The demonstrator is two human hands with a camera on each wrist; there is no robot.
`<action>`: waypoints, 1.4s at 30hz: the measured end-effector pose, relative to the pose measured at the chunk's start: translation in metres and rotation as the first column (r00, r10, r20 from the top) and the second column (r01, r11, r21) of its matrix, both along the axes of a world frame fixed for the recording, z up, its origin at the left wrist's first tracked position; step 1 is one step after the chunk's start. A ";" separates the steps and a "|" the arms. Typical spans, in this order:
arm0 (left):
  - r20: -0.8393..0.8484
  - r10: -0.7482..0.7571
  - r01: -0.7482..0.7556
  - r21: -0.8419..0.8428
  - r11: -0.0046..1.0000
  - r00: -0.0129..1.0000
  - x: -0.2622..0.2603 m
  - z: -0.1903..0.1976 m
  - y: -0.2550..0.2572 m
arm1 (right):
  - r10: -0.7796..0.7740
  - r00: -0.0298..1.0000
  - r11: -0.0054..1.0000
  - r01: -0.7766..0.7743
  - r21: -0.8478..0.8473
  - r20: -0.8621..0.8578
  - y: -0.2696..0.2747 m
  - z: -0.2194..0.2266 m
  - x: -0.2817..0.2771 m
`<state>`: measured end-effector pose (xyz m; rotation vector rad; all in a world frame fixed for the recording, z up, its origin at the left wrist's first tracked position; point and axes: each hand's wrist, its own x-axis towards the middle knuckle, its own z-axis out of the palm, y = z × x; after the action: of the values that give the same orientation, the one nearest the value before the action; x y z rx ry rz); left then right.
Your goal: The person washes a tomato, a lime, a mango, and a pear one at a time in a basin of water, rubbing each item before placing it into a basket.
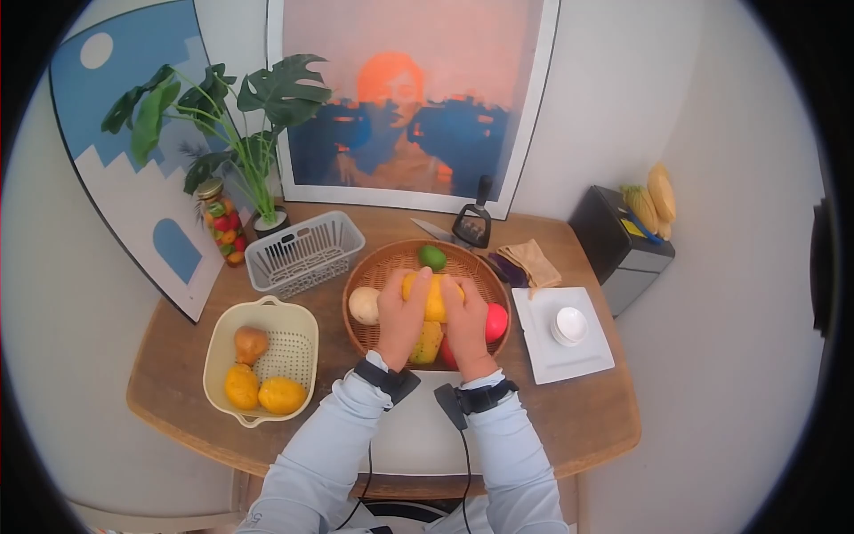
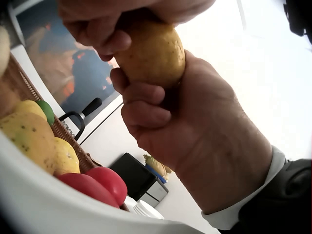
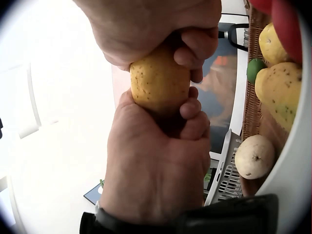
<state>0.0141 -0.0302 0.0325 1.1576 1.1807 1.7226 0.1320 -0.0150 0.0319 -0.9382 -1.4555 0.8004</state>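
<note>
Both hands hold a plump yellow mango (image 1: 435,301) above the round wicker basket (image 1: 358,334). My left hand (image 1: 400,313) grips its left side and my right hand (image 1: 468,327) its right side, with the thumbs near each other on top. In the left wrist view, curled fingers wrap both ends of the speckled mango (image 2: 155,54). Below it the basket holds a spotted yellow papaya-like fruit (image 1: 426,343), a round cream-coloured fruit (image 1: 364,305), a small green fruit (image 1: 432,257) and glossy red fruit (image 1: 496,323).
At left, a cream colander (image 1: 302,343) holds two yellow fruits and a brown pear-like one. Behind it stand a grey plastic basket (image 1: 307,258), a jar (image 1: 222,222) and a potted plant (image 1: 269,218). A white square tray (image 1: 578,360) with small bowls (image 1: 569,326) lies at right.
</note>
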 end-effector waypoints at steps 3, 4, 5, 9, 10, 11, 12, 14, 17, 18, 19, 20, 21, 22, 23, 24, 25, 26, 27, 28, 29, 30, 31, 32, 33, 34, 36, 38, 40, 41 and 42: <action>-0.054 0.101 -0.089 0.189 0.978 0.993 0.007 -0.005 0.005 | 0.095 0.986 0.975 -0.120 -0.185 -0.135 0.008 -0.007 0.005; -0.007 0.071 -0.069 0.151 0.986 0.997 0.008 -0.002 0.003 | 0.101 0.983 0.976 -0.127 -0.176 -0.151 0.009 -0.008 0.005; 0.041 0.043 -0.048 0.114 0.992 0.998 0.008 0.002 0.001 | 0.027 0.999 1.000 -0.027 -0.003 -0.047 0.008 -0.009 0.003; 0.339 -0.093 0.138 -0.112 0.984 0.936 -0.002 0.015 -0.006 | -0.237 0.961 0.867 0.143 0.477 0.141 0.001 0.002 -0.011; 0.301 -0.090 0.125 -0.097 0.987 0.949 -0.004 0.009 -0.003 | -0.269 0.951 0.832 0.151 0.534 0.150 0.001 0.001 -0.012; 0.262 -0.087 0.112 -0.083 0.990 0.961 -0.005 0.004 0.000 | -0.120 0.989 0.953 0.091 0.288 0.083 0.001 0.001 -0.011; 0.150 -0.039 0.040 -0.003 0.999 0.988 -0.003 -0.001 0.003 | 0.010 1.000 0.999 -0.009 0.031 -0.023 0.000 0.000 -0.007; -0.063 0.090 -0.078 0.179 0.981 0.994 0.005 -0.009 0.007 | 0.129 0.974 0.949 -0.175 -0.261 -0.185 0.002 -0.001 0.002; -0.061 0.089 -0.078 0.170 0.982 0.994 0.007 -0.009 0.006 | 0.122 0.973 0.944 -0.175 -0.281 -0.197 0.009 -0.006 0.007; -0.044 0.107 -0.097 0.192 0.977 0.993 0.006 -0.012 0.009 | 0.078 0.985 0.972 -0.110 -0.208 -0.154 0.007 -0.009 0.001; -0.027 0.124 -0.115 0.214 0.970 0.992 0.004 -0.016 0.014 | 0.030 0.993 0.990 -0.045 -0.131 -0.115 0.006 -0.010 -0.003; -0.010 0.140 -0.134 0.235 0.963 0.990 0.002 -0.019 0.017 | 0.004 1.000 1.000 -0.005 -0.018 -0.020 0.005 -0.010 -0.005; 0.070 0.073 -0.083 0.151 0.985 0.995 0.000 -0.014 0.015 | -0.032 0.997 0.995 0.025 0.099 0.072 0.004 -0.010 -0.007; 0.155 0.013 -0.024 0.069 0.997 0.988 -0.002 -0.010 0.013 | -0.077 0.984 0.975 0.042 0.217 0.159 0.004 -0.009 -0.008; 0.243 -0.039 0.042 -0.007 0.999 0.969 -0.004 -0.005 0.009 | -0.087 0.982 0.959 0.038 0.279 0.167 0.003 -0.006 -0.008; 0.258 -0.047 0.056 -0.025 0.998 0.965 -0.004 -0.002 0.007 | -0.098 0.980 0.939 0.033 0.342 0.174 0.002 -0.002 -0.008; 0.274 -0.056 0.070 -0.041 0.997 0.960 -0.004 0.001 0.006 | -0.110 0.977 0.914 0.028 0.404 0.181 0.001 0.002 -0.007; 0.290 -0.064 0.084 -0.057 0.995 0.955 -0.004 0.003 0.005 | -0.110 0.975 0.904 0.018 0.427 0.192 0.000 0.005 -0.006; 0.285 -0.068 0.090 -0.062 0.994 0.956 -0.003 0.005 0.003 | -0.110 0.973 0.894 0.008 0.449 0.203 0.000 0.007 -0.004; 0.280 -0.072 0.094 -0.067 0.993 0.957 -0.003 0.006 0.001 | -0.110 0.971 0.882 -0.004 0.470 0.214 0.000 0.008 -0.003; 0.274 -0.075 0.098 -0.071 0.993 0.959 -0.003 0.006 0.000 | -0.030 0.984 0.946 -0.029 0.324 0.177 0.002 0.004 -0.001; 0.224 -0.049 0.061 -0.048 0.997 0.973 -0.002 0.003 0.001 | 0.043 0.991 0.983 -0.065 0.170 0.127 0.003 0.000 0.000; 0.174 -0.021 0.025 -0.022 0.999 0.984 -0.001 -0.002 0.003 | 0.108 0.992 0.994 -0.110 0.014 0.066 0.004 -0.003 0.000; 0.124 0.009 -0.010 0.005 1.000 0.992 0.000 -0.005 0.005 | 0.138 0.990 0.989 -0.137 -0.063 0.000 0.003 -0.003 0.001; 0.127 0.004 -0.006 0.013 1.000 0.992 0.000 -0.005 0.005 | 0.161 0.985 0.976 -0.169 -0.139 -0.069 -0.004 0.005 0.001; 0.129 -0.001 -0.002 0.021 1.000 0.992 0.001 -0.004 0.004 | 0.177 0.974 0.956 -0.204 -0.212 -0.138 -0.007 0.010 0.001; 0.228 -0.057 0.065 -0.030 0.997 0.972 0.000 -0.001 0.003 | 0.153 0.988 0.981 -0.147 0.130 -0.036 0.002 0.002 -0.003; 0.418 -0.133 0.205 -0.130 0.970 0.899 -0.005 0.004 0.002 | 0.087 0.993 0.933 -0.110 0.343 0.083 0.005 -0.001 -0.002; 0.489 -0.152 0.228 -0.100 0.969 0.859 -0.004 0.010 0.000 | 0.002 0.975 0.896 -0.099 0.432 0.220 -0.003 0.013 -0.002; 0.524 -0.160 0.237 -0.083 0.968 0.837 -0.004 0.011 -0.001 | 0.011 0.976 0.905 -0.102 0.412 0.217 -0.001 0.009 -0.003; 0.453 -0.147 0.206 -0.084 0.975 0.879 -0.005 0.005 0.002 | 0.020 0.977 0.914 -0.105 0.392 0.214 0.003 0.003 -0.002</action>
<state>0.0096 -0.0284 0.0379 0.7121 0.8597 1.6277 0.1296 -0.0119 0.0348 -0.6733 -1.7558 0.4286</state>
